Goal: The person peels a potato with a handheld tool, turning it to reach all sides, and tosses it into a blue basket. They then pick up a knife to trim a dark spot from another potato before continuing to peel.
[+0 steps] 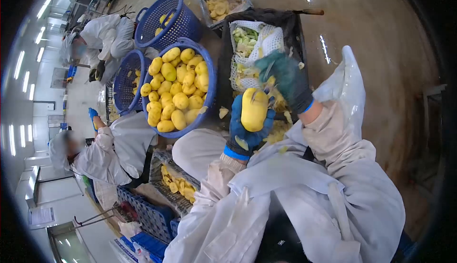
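Mango (253, 109), peeled yellow, sits gripped in the left hand (247, 129); the right hand (285, 79) is curled, its hold unclear. The basket (209, 87) holds peeled mangoes; the crate (223, 58) holds peels.

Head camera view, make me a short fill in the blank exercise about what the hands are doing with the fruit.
1. The left hand, in a blue glove, holds a peeled ____ fruit.
2. The right hand wears a dark ____ glove.
3. The full basket of peeled fruit is ____ in colour.

Missing words: yellow; green; blue
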The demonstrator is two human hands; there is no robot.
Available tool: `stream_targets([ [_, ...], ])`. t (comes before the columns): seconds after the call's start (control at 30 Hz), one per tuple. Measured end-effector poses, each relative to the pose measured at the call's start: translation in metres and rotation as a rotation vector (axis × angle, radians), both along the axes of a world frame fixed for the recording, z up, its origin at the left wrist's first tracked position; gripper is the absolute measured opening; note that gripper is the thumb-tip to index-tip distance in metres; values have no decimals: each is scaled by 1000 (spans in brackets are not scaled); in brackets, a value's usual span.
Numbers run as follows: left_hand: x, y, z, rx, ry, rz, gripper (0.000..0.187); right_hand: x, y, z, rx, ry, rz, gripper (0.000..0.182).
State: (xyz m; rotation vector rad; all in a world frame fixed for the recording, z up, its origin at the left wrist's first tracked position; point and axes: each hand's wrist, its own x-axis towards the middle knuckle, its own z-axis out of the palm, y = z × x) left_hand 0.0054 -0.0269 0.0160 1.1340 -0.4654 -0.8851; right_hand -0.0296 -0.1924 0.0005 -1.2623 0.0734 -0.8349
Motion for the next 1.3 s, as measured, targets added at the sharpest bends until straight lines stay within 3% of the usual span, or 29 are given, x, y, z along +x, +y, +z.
stream_targets([
  [0.03,-4,0,1,14,-152,11,41,0,13,7,337,122,140,30],
  [0.13,-1,6,1,-156,119,-28,45,9,-36,-33,197,127,-73,35],
  [0.17,3,7,2,-212,204,-43,48,6,-35,-10,281,157,-146,36],
  [0.27,5,9,-1,-216,109,-41,48,6,2,15,61,97,-6,38],
  [0.3,6,10,-1,-200,153,-40,45,13,2,6,309,149,127,38],
  [0.33,7,10,0,-184,198,-38,43,15,-8,-8,304,141,34,39],
  [0.4,14,9,5,-168,559,-44,38,18,-30,-11,287,114,-141,40],
  [0.47,15,8,-2,3,-380,3,43,11,-12,-4,391,112,-38,38],
  [0.53,14,8,-8,15,-453,-34,51,7,8,17,366,256,81,37],
  [0.57,15,7,-10,-60,-64,-88,54,15,-1,-4,186,179,-112,35],
  [0.6,16,9,-10,-131,324,-134,58,13,-11,-12,273,140,-148,35],
  [0.67,19,6,-2,-149,530,-54,55,13,-30,-11,438,51,-213,37],
  [0.73,17,5,0,-145,694,-3,54,0,-11,-8,349,75,-107,40],
  [0.83,20,-7,-7,-194,744,13,50,-7,31,-2,355,28,157,44],
  [0.97,23,-1,-15,-201,898,-31,43,7,2,-4,-96,142,-257,42],
  [1.07,22,-3,-16,-174,867,-7,41,-4,17,10,202,47,-61,40],
  [1.1,21,-5,-17,-169,844,0,41,-4,19,7,-116,104,-6,41],
  [1.2,19,-5,-22,-173,850,99,38,6,-8,-23,-106,101,-291,35],
  [1.23,21,-3,-21,-192,867,105,36,-1,-16,-25,108,224,-275,33],
  [1.3,22,-4,-22,-227,892,110,36,-4,2,-2,-85,168,-223,35],
])
